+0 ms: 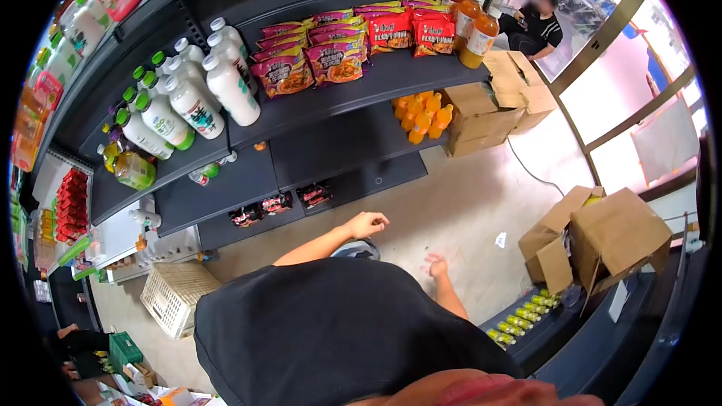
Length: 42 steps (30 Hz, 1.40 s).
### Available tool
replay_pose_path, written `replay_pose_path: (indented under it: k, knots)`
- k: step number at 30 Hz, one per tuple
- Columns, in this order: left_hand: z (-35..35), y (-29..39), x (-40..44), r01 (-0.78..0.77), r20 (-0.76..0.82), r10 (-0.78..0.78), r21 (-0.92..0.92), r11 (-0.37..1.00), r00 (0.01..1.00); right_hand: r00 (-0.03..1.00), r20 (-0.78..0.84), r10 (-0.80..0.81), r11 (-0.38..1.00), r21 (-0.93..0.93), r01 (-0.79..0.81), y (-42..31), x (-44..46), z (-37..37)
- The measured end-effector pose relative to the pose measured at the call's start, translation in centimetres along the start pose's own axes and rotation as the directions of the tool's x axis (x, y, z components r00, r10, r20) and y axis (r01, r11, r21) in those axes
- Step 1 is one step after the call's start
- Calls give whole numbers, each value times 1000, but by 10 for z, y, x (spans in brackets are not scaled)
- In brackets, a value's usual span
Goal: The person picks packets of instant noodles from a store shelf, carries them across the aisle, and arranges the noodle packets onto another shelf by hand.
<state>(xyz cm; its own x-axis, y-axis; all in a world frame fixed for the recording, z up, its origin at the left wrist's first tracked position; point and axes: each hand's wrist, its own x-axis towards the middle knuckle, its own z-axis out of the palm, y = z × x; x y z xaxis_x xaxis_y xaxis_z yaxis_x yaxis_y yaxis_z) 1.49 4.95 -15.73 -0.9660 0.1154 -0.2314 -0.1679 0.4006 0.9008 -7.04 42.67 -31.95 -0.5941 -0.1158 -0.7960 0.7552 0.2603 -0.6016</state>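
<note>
My left hand hangs in the air in front of a lower shelf, over the floor. Its fingers are loosely curled with small gaps, and nothing shows in it. My right hand is over the bare floor to the right, slightly blurred, fingers spread and holding nothing. Closest to my left hand are dark-wrapped packs on the bottom shelf. Above them stand white bottles, purple noodle packets, red noodle packets and bottles of amber drink on a shelf.
Orange bottles sit on the lower shelf beside a cardboard box. Opened cartons and a row of yellow-green bottles are at right. A white crate stands at left. A seated person is beyond the shelf end.
</note>
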Motion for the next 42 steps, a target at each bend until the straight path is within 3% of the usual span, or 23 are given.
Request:
replay_pose_path:
  k: [1, 2, 3, 5, 6, 9, 11, 13, 15, 17, 18, 20, 23, 25, 26, 27, 29, 30, 31, 34, 37, 40, 42]
  knots:
    - [-12, 3, 16, -110, -49, 106, -107, 988, 993, 1000, 3, -27, 997, -67, 28, 3, -7, 12]
    - [-22, 12, 30, -117, -113, 102, -141, 983, 988, 998, 7, -55, 989, -134, 55, 6, -10, 16]
    - [-40, 27, 49, -135, -181, 105, -167, 977, 978, 982, -16, -190, 932, -317, 175, 4, 0, 15]
    - [-76, 60, 83, -225, -261, 183, -142, 964, 948, 902, 16, -431, 685, -645, 338, 16, 28, 2]
    - [-93, 76, 99, -261, -288, 208, -157, 953, 935, 919, -88, -385, 731, -637, 245, 1, 32, 0]
    - [-133, 122, 144, -325, -348, 253, -167, 931, 903, 832, -177, -525, 735, -587, 339, -10, 81, -29]
    - [-158, 148, 170, -309, -357, 283, -17, 951, 890, 809, -265, -525, 733, -624, 271, -45, 78, -37]
    - [-177, 157, 205, -418, -426, 355, -61, 906, 832, 791, -301, -533, 780, -536, 322, -68, 87, -47]
    - [-198, 152, 248, -522, -541, 465, 56, 851, 701, 780, -312, -543, 819, -401, 410, -95, 99, -46]
    - [-220, 184, 260, -452, -648, 354, 16, 892, 675, 786, -287, -548, 836, -217, 504, -120, 107, -38]
    - [-230, 168, 285, -429, -684, 463, 236, 872, 564, 778, -260, -572, 818, -251, 518, -137, 113, -33]
    - [-242, 186, 297, -340, -737, 366, 194, 920, 568, 760, -202, -617, 776, -317, 545, -171, 124, -20]
    - [-252, 174, 333, -258, -802, 339, 238, 936, 492, 539, -23, -842, 520, -305, 798, -278, 88, 22]
    - [-254, 173, 347, -151, -844, 365, 332, 931, 394, 500, 96, -861, 423, -413, 807, -364, 55, 52]
    - [-254, 173, 347, -86, -835, 255, 244, 966, 487, 358, 137, -923, 278, -404, 872, -401, 48, 67]
    - [-254, 174, 348, -20, -822, 245, 274, 961, 514, 207, 176, -962, 127, -384, 915, -435, 42, 83]
    - [-254, 178, 348, 113, -796, 217, 335, 935, 565, 26, 214, -977, -30, -253, 967, -504, 20, 112]
    - [-256, 183, 344, 135, -749, 167, 324, 936, 641, -81, 260, -962, -139, -213, 967, -532, 15, 121]
    - [-256, 182, 343, 114, -748, 174, 316, 942, 641, -186, 299, -936, -243, -168, 955, -556, 11, 130]
    - [-253, 178, 341, 38, -760, 204, 288, 957, 617, -297, 362, -884, -371, -155, 916, -608, 1, 155]
    - [-252, 186, 340, 52, -785, 223, 308, 950, 577, -311, 395, -864, -408, -188, 893, -632, -5, 169]
    - [-250, 195, 335, 9, -866, 117, 139, 990, 486, -328, 371, -869, -369, -44, 928, -635, 25, 174]
    - [-250, 182, 332, 23, -914, 137, 157, 987, 381, -307, 331, -892, -338, -37, 940, -635, 31, 177]
